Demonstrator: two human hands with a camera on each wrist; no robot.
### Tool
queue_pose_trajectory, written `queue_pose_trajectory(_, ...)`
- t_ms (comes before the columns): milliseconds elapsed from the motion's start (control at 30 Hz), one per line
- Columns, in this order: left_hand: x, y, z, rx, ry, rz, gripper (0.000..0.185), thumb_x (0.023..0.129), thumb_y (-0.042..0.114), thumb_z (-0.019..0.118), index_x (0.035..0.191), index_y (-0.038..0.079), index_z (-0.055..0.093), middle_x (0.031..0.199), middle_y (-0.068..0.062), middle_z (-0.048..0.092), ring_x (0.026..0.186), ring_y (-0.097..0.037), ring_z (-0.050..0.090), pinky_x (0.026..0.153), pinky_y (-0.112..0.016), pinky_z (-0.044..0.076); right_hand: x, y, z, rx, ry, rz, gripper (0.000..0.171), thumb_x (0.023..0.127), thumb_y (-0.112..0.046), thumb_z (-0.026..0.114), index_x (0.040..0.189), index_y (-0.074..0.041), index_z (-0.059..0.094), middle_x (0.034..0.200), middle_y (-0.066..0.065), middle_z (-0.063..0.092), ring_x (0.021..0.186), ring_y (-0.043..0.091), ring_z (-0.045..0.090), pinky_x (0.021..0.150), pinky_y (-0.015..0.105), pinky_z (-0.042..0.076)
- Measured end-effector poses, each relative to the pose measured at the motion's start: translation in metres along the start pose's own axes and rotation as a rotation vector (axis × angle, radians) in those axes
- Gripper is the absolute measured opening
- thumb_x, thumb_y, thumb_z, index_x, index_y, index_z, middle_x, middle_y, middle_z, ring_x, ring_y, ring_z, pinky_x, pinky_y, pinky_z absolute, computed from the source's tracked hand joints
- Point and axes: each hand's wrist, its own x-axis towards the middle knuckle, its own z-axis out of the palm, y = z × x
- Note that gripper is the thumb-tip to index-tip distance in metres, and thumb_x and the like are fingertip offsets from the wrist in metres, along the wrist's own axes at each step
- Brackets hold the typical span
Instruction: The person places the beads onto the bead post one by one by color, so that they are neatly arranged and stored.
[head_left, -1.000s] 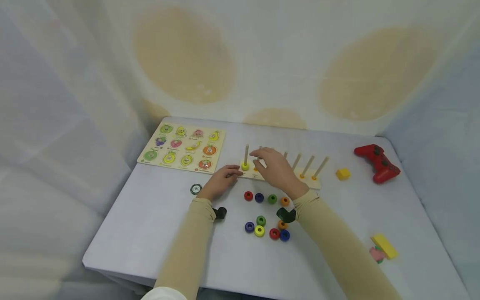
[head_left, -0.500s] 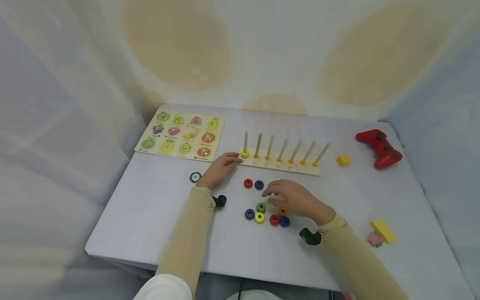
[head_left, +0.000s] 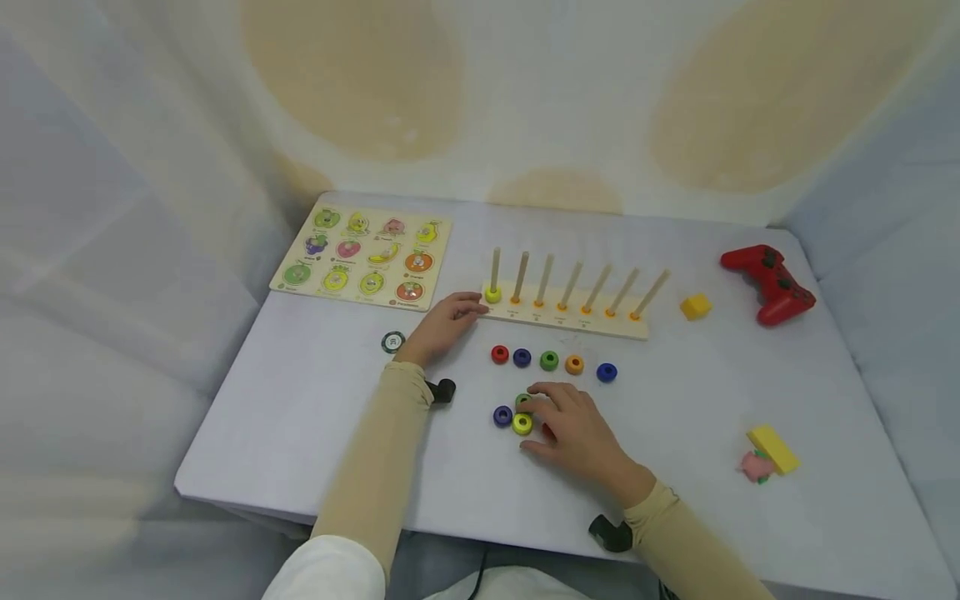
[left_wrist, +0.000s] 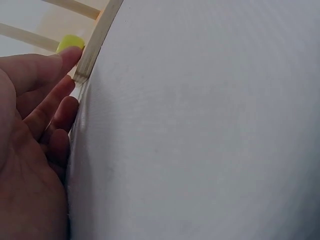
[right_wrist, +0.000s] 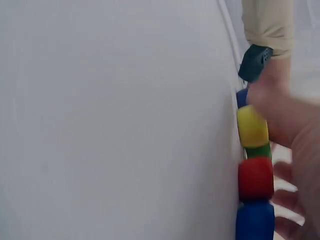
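Right hand point(head_left: 573, 433), fingers loosely curled, rests over the ring cluster point(head_left: 517, 417) at frame center, grip unclear; left hand point(head_left: 442, 327), relaxed, touches peg board point(head_left: 600, 325).

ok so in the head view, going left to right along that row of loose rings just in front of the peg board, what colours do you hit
red ring → blue ring → green ring → orange ring → then, after a gap, second blue ring
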Motion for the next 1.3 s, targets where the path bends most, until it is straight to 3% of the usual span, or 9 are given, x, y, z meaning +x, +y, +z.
queue_pose_trajectory(233, -0.013, -0.010, 0.016, -0.015, -0.020, -0.024, 0.027, 0.106, 0.030, 0.053, 0.125, 0.026, 0.071, 0.158, 0.007, 0.046, 0.154, -0.021, 0.033, 0.128, -0.047, 0.026, -0.014, -0.006, 0.009, -0.029, 0.037, -0.015, 0.029, 0.080, -0.028, 0.088, 0.106, -0.029, 0.074, 0.118, -0.006, 0.066, 0.113, 0.017, 0.061, 0.097, 0.042, 0.053)
queue_pose_trajectory(433, -0.038, -0.022, 0.039, -0.030, -0.022, -0.053, 0.025, 0.106, 0.028, 0.055, 0.122, 0.025, 0.073, 0.156, 0.005, 0.049, 0.152, -0.022, 0.036, 0.127, -0.048, 0.028, -0.017, -0.012, 0.001, 0.173, 0.011, 0.056, 0.031, 0.081, -0.025, 0.085, 0.107, -0.023, 0.068, 0.117, -0.006, 0.067, 0.114, 0.016, 0.060, 0.100, 0.045, 0.050)
queue_pose_trajectory(533, -0.050, -0.031, 0.051, -0.041, -0.033, -0.059, 0.025, 0.105, 0.028, 0.055, 0.122, 0.025, 0.073, 0.155, 0.004, 0.050, 0.152, -0.024, 0.037, 0.127, -0.049, 0.029, 0.006, -0.009, -0.015, 0.220, 0.053, 0.131, 0.033, 0.084, -0.021, 0.083, 0.113, -0.017, 0.067, 0.116, -0.002, 0.070, 0.111, 0.021, 0.064, 0.097, 0.046, 0.052)
queue_pose_trajectory(667, -0.059, -0.040, 0.058, -0.058, -0.041, -0.054, 0.025, 0.105, 0.026, 0.054, 0.122, 0.024, 0.073, 0.155, 0.001, 0.050, 0.152, -0.027, 0.037, 0.126, -0.053, 0.029, 0.066, -0.003, -0.039, 0.167, 0.096, 0.173, 0.033, 0.090, -0.020, 0.079, 0.119, -0.012, 0.067, 0.114, 0.003, 0.073, 0.102, 0.025, 0.067, 0.091, 0.045, 0.055)
queue_pose_trajectory(800, -0.054, -0.041, 0.053, -0.060, -0.030, -0.045, 0.025, 0.106, 0.028, 0.053, 0.122, 0.026, 0.073, 0.154, 0.003, 0.050, 0.152, -0.026, 0.037, 0.125, -0.053, 0.030, 0.126, -0.002, -0.058, 0.079, 0.092, 0.149, 0.035, 0.094, -0.023, 0.075, 0.126, -0.012, 0.067, 0.118, 0.004, 0.074, 0.101, 0.026, 0.067, 0.095, 0.049, 0.053)
queue_pose_trajectory(900, -0.043, -0.036, 0.046, -0.049, -0.033, -0.025, 0.025, 0.106, 0.030, 0.052, 0.122, 0.029, 0.072, 0.155, 0.004, 0.049, 0.152, -0.025, 0.036, 0.125, -0.053, 0.030, 0.155, -0.001, -0.068, 0.006, 0.052, 0.172, 0.036, 0.096, -0.024, 0.073, 0.130, -0.015, 0.067, 0.121, 0.002, 0.074, 0.105, 0.027, 0.066, 0.101, 0.052, 0.050)
queue_pose_trajectory(1100, -0.024, -0.020, 0.027, -0.025, -0.022, 0.005, 0.024, 0.106, 0.031, 0.053, 0.121, 0.031, 0.073, 0.156, 0.005, 0.049, 0.152, -0.024, 0.036, 0.126, -0.052, 0.030, 0.184, 0.004, -0.080, -0.101, -0.027, 0.194, 0.034, 0.099, -0.028, 0.068, 0.132, -0.017, 0.065, 0.119, 0.000, 0.075, 0.115, 0.028, 0.066, 0.110, 0.052, 0.046)
queue_pose_trajectory(1300, -0.008, -0.006, 0.004, -0.001, 0.016, 0.038, 0.024, 0.106, 0.030, 0.054, 0.121, 0.031, 0.072, 0.156, 0.006, 0.048, 0.153, -0.023, 0.036, 0.126, -0.050, 0.031, 0.202, 0.008, -0.100, -0.144, -0.018, 0.173, 0.039, 0.100, -0.030, 0.067, 0.137, -0.018, 0.063, 0.120, 0.002, 0.076, 0.117, 0.029, 0.067, 0.113, 0.051, 0.045)
